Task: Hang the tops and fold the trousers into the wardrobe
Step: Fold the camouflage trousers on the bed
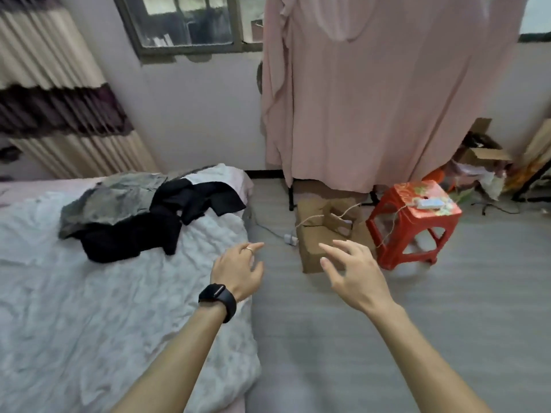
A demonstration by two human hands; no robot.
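A heap of clothes lies on the bed (89, 293) at the left: black garments (143, 231) spread over and beside a grey garment (110, 198). A pink cloth cover (372, 99) hangs over a rack at the back, reaching almost to the floor. My left hand (238, 272), with a black watch on the wrist and a ring on one finger, hovers empty over the bed's right edge, fingers relaxed. My right hand (354, 272) is held out over the floor with fingers spread, holding nothing. Both hands are well short of the clothes.
A brown cardboard box (316, 234) tied with string stands on the grey floor in front of the rack. A red plastic stool (414, 222) with a small white object on top is to its right. Boxes and clutter (483, 162) fill the far right corner. A striped curtain (59, 99) hangs at left.
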